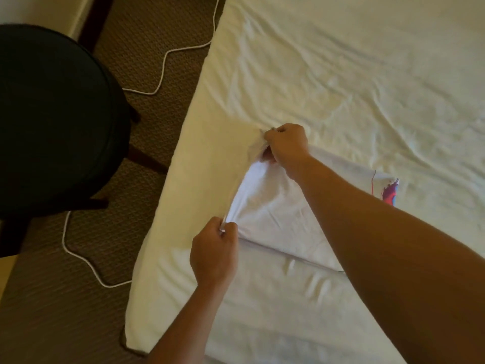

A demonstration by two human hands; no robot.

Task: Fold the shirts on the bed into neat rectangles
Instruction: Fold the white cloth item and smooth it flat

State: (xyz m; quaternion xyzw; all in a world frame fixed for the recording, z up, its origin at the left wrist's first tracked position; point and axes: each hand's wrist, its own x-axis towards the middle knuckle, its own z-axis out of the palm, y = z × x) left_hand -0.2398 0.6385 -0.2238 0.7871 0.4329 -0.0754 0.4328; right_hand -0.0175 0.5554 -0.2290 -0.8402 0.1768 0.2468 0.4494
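Folding a white shirt near the bed's left edge: both hands pinch one end of the fabric.

The shirt [278,214], white with a red-and-blue print showing at its far-right corner, lies on the bed [341,74] close to the mattress edge that faces the dark chair [52,122]. The left hand [215,252] pinches the shirt's near corner between curled fingers [227,228]; the right hand [287,145] grips the far corner, fingers clenched round bunched cloth. The edge between them looks taut. To do this fold well, both corners should probably travel together at equal height, away from the chair, so the edge lands parallel to the opposite side. Uneven tension would likely skew the rectangle. A white cable [86,261] lies on the carpet below the chair.
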